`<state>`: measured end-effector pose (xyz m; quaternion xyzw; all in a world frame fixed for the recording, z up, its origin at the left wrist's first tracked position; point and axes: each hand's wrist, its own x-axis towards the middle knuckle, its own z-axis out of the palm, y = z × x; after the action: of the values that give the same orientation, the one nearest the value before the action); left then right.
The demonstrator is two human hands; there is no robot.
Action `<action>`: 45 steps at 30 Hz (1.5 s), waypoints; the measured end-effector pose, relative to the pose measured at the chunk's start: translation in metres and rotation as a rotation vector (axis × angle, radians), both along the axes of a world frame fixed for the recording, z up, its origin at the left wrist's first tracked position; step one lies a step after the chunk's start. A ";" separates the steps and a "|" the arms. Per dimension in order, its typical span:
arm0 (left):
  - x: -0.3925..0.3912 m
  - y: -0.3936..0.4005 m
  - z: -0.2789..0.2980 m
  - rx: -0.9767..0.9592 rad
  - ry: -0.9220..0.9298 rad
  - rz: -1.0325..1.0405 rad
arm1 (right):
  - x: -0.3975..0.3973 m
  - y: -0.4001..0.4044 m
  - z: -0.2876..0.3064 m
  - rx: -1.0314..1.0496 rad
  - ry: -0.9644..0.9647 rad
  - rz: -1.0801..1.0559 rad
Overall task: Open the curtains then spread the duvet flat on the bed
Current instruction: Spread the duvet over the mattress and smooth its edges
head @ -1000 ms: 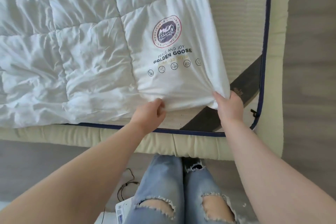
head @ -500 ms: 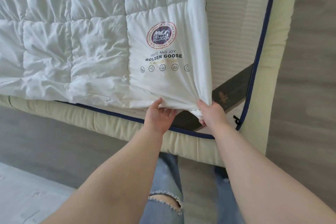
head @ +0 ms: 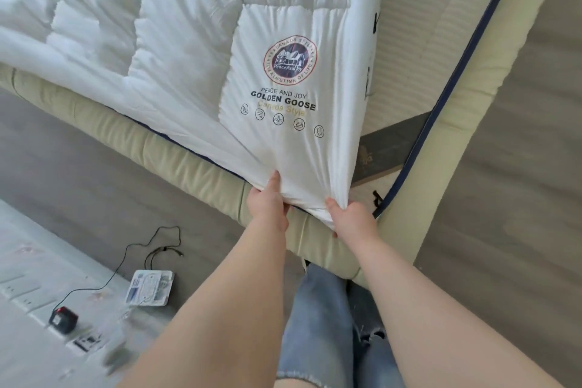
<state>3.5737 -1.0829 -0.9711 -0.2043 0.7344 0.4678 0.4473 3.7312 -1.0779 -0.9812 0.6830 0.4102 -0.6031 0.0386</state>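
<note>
A white quilted duvet (head: 189,35) with a round "Golden Goose" logo lies across the bed (head: 176,151), its printed corner drawn tight over the foot edge. My left hand (head: 267,201) grips the duvet's lower hem, thumb on top of the fabric. A short way to the right, my right hand (head: 352,214) pinches the very corner of the duvet. Taut creases fan out from both grips. To the right of the duvet the striped mattress (head: 409,41) with dark blue piping lies bare. No curtains are in view.
The padded cream bed frame (head: 441,142) wraps the near right corner. On the grey wood floor at lower left lie a black cable (head: 151,249), a small white packet (head: 151,288) and a black-and-red device (head: 63,320). My legs in blue jeans (head: 318,324) stand against the frame.
Both hands have pulled the duvet corner towards me, past the mattress edge and over the frame. The fabric is now stretched tight, and the view has swung left and tilted.
</note>
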 end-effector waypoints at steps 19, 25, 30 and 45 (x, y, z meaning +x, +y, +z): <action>0.037 0.031 0.029 -0.146 0.928 -0.970 | -0.003 0.031 0.004 -0.397 -0.203 0.893; 0.074 0.098 0.002 -0.401 0.533 -1.431 | 0.014 0.090 -0.016 -0.300 -0.208 1.237; 0.077 0.134 -0.026 -0.620 0.490 -1.417 | 0.033 0.182 -0.011 0.356 -0.174 1.168; 0.073 0.145 -0.061 -0.705 0.545 -1.455 | -0.020 0.418 -0.021 0.713 -0.459 1.885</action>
<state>3.6463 -0.9379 -1.0316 0.3107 0.8675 -0.1591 0.3544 3.7113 -0.6594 -1.0024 0.1545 0.9165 -0.0266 0.3682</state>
